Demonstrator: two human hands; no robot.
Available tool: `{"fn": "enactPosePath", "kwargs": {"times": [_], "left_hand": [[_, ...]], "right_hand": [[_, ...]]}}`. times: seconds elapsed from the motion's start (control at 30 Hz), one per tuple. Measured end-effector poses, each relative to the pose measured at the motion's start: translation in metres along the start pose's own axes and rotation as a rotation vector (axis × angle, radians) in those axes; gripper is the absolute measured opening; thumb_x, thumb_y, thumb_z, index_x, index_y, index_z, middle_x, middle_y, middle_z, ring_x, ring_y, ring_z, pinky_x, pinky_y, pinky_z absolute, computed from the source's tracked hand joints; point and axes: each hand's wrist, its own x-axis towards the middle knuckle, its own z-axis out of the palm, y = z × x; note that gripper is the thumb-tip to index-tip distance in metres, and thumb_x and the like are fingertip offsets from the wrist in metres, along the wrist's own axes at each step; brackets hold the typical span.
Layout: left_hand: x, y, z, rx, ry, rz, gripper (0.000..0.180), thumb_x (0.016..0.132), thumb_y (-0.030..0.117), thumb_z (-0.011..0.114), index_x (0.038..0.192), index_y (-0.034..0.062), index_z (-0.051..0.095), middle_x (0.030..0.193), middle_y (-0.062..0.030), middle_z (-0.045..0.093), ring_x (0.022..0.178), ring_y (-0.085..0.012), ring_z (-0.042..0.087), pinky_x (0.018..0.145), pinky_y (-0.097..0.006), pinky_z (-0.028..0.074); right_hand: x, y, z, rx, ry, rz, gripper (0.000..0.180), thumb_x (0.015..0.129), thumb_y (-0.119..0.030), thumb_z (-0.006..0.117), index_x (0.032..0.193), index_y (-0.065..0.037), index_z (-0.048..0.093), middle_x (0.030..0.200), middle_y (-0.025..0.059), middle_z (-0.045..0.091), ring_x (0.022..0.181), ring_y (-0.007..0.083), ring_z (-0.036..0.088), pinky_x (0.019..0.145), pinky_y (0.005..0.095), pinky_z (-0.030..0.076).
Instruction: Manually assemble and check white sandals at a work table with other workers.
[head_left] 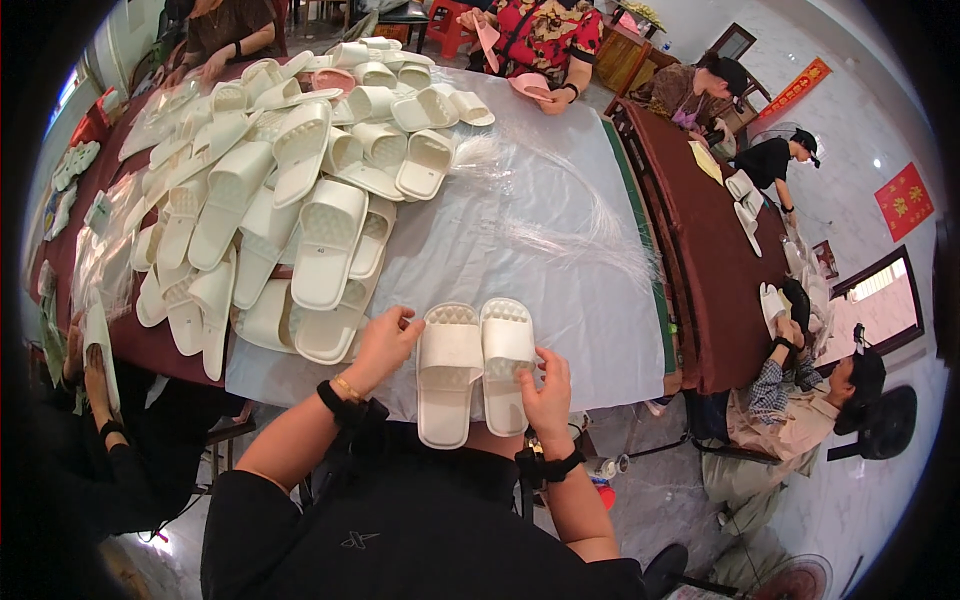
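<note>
Fingers loosely bent and released, the left hand (385, 345) stands just beside a pair of cream slippers (445, 378) — the right hand (547, 393) touches the pair's right side, grip undetermined. The heels overhang the near edge of the white sheet (610, 350); leftward, a slipper pile (235, 205) shows printed footbed marks, while rightward the sheet extends, strewn with clear strands (575, 240).
</note>
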Motion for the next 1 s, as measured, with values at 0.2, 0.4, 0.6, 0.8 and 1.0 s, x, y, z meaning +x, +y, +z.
{"fn": "enactPosePath", "kwargs": {"times": [0.2, 0.4, 0.6, 0.8, 1.0], "left_hand": [[0.027, 0.003, 0.003, -0.037, -0.004, -0.188, 0.042, 0.082, 0.025, 0.061, 0.106, -0.0091, 0.061, 0.076, -0.0201, 0.067, 0.068, -0.0308, 0.066, 0.065, -0.037, 0.051], [0.039, -0.007, 0.013, 0.085, -0.002, -0.02, 0.036, 0.079, 0.02, 0.064, 0.105, -0.005, 0.064, 0.077, -0.0174, 0.068, 0.067, -0.0232, 0.067, 0.061, -0.034, 0.052], [0.041, 0.011, 0.019, 0.112, 0.048, 0.13, 0.024, 0.077, 0.017, 0.063, 0.093, 0.0005, 0.069, 0.083, -0.0169, 0.068, 0.079, -0.0313, 0.067, 0.073, -0.039, 0.052], [0.047, 0.022, 0.021, 0.186, -0.008, 0.164, 0.019, 0.079, 0.016, 0.062, 0.086, 0.0004, 0.07, 0.08, -0.0173, 0.067, 0.076, -0.033, 0.065, 0.071, -0.04, 0.051], [0.056, 0.015, 0.027, 0.228, 0.013, 0.197, 0.02, 0.078, 0.014, 0.059, 0.089, 0.0018, 0.07, 0.084, -0.0187, 0.068, 0.08, -0.0332, 0.066, 0.073, -0.04, 0.052]], "right_hand": [[-0.005, -0.017, 0.0, -0.062, -0.129, -0.057, 0.027, 0.082, -0.012, 0.061, 0.107, -0.001, 0.059, 0.106, 0.0165, 0.06, 0.093, 0.0321, 0.057, 0.077, 0.0407, 0.046], [-0.015, -0.028, 0.024, -0.375, -0.188, -0.198, 0.036, 0.082, -0.019, 0.062, 0.113, -0.002, 0.058, 0.115, 0.0161, 0.057, 0.105, 0.0327, 0.053, 0.082, 0.0445, 0.044], [-0.013, -0.027, 0.032, -0.469, -0.186, -0.201, 0.048, 0.082, -0.022, 0.063, 0.123, 0.0, 0.054, 0.124, 0.0156, 0.053, 0.116, 0.0321, 0.047, 0.091, 0.0451, 0.04], [-0.01, -0.027, 0.033, -0.507, -0.202, -0.212, 0.054, 0.08, -0.024, 0.065, 0.127, 0.0, 0.05, 0.126, 0.0133, 0.052, 0.118, 0.0303, 0.046, 0.09, 0.0444, 0.039], [-0.009, -0.03, 0.033, -0.526, -0.205, -0.228, 0.056, 0.078, -0.025, 0.066, 0.127, 0.0, 0.05, 0.127, 0.0105, 0.051, 0.118, 0.029, 0.045, 0.087, 0.0429, 0.039]]}}
